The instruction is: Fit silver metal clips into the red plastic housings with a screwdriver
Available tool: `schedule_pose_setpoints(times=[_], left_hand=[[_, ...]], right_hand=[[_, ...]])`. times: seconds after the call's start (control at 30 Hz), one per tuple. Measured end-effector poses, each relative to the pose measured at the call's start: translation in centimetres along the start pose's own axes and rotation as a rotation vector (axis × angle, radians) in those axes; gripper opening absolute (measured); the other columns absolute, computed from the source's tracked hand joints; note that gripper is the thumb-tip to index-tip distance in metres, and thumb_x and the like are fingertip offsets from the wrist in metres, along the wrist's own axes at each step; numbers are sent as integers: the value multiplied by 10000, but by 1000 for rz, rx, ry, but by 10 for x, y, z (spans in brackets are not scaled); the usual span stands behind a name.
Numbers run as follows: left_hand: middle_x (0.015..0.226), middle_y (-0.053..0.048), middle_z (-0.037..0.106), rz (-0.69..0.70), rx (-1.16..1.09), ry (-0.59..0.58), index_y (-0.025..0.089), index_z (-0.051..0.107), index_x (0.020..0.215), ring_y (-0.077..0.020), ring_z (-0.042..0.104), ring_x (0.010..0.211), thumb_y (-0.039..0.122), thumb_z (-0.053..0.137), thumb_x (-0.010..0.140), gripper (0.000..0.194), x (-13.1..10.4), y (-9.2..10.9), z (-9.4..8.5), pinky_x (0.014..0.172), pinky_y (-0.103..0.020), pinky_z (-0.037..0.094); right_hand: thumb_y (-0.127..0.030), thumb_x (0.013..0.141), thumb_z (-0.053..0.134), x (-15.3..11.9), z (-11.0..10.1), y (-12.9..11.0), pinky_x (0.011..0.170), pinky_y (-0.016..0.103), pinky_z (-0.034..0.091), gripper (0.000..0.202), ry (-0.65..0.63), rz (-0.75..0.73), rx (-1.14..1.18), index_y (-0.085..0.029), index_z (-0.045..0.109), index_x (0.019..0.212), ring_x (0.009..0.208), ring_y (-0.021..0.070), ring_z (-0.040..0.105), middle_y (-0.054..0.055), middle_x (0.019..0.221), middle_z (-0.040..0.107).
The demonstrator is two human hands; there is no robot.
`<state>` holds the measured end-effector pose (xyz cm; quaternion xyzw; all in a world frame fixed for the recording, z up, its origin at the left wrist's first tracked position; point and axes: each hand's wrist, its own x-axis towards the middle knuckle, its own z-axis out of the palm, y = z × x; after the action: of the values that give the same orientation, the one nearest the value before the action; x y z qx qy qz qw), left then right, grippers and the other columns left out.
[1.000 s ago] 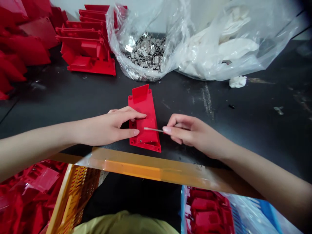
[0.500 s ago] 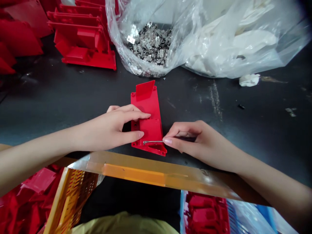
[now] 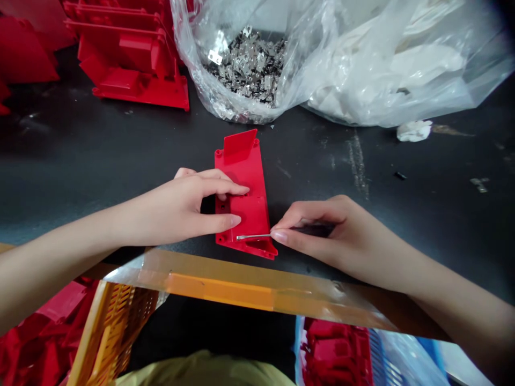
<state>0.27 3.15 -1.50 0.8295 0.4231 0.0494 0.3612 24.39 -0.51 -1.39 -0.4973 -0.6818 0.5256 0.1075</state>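
Note:
A red plastic part [image 3: 245, 171] lies on the dark tabletop in front of me, an upright flap at its far end. My left hand [image 3: 201, 206] grips it from the left, with the thumb on the near raised section and the forefinger across its far edge. Between the thumb and fingers of my right hand [image 3: 308, 228] is a thin flat-tipped screwdriver [image 3: 254, 236]. Its metal shaft points left over the near end of the part, and its tip is close to my left thumb. The dark handle is mostly hidden inside my right hand.
Beyond the part, a clear plastic bag [image 3: 225, 110] holds many small metal plates [image 3: 255, 67]. Another plastic bag [image 3: 402, 80] sits to its right. More red parts [image 3: 137, 69] stand at back left. Below the taped table edge [image 3: 221, 287] are a yellow crate [image 3: 90, 332] and a blue crate [image 3: 298, 348].
My view has shifted slightly. My right hand has moved a little to the right, while the screwdriver tip stays over the part's near end. The left hand keeps its grip.

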Motion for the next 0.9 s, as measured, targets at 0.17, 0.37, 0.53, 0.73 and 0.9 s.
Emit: schedule_pose_setpoints(times=[0.17, 0.37, 0.53, 0.73, 0.9], left_hand=[[1219, -29, 626, 28, 2, 1, 273, 614, 1226, -248, 555, 1125, 446, 594, 846, 418, 1, -4, 0, 1040, -440, 283], [1199, -14, 636, 75, 7, 21, 289, 618, 1221, -231, 571, 1092, 447, 615, 838, 414, 1, -10, 2, 1015, -417, 318], [1191, -11, 639, 98, -5, 23, 275, 617, 1226, -217, 581, 1080, 436, 620, 842, 416, 2, -11, 3, 1014, -397, 318], [1185, -3, 645, 94, -16, -9, 277, 620, 1222, -208, 583, 1083, 401, 653, 822, 420, 3, -13, 0, 1009, -376, 309], [1214, 3, 631, 81, -36, -19, 274, 615, 1234, -198, 586, 1084, 409, 684, 796, 463, 2, -14, -2, 1016, -356, 293]], right_hand=[[-359, 862, 569, -2, -1, -10, 534, 221, 385, 236, 26, 31, -146, -206, 673, 716, 588, 108, 524, -22, 634, 636], [-380, 863, 535, 0, -7, -24, 452, 225, 314, 292, 28, 36, -357, -211, 616, 639, 504, 100, 473, -36, 527, 565], [-363, 855, 524, 0, -8, -40, 425, 274, 196, 336, 97, -97, -681, -223, 545, 550, 389, 94, 287, -35, 412, 420], [-334, 814, 531, 2, -2, -57, 450, 297, 144, 318, 159, -183, -959, -230, 505, 515, 342, 102, 237, -18, 380, 357], [-367, 835, 515, 0, 0, -61, 447, 293, 142, 306, 128, -132, -1015, -239, 520, 558, 330, 111, 282, -24, 375, 382]])
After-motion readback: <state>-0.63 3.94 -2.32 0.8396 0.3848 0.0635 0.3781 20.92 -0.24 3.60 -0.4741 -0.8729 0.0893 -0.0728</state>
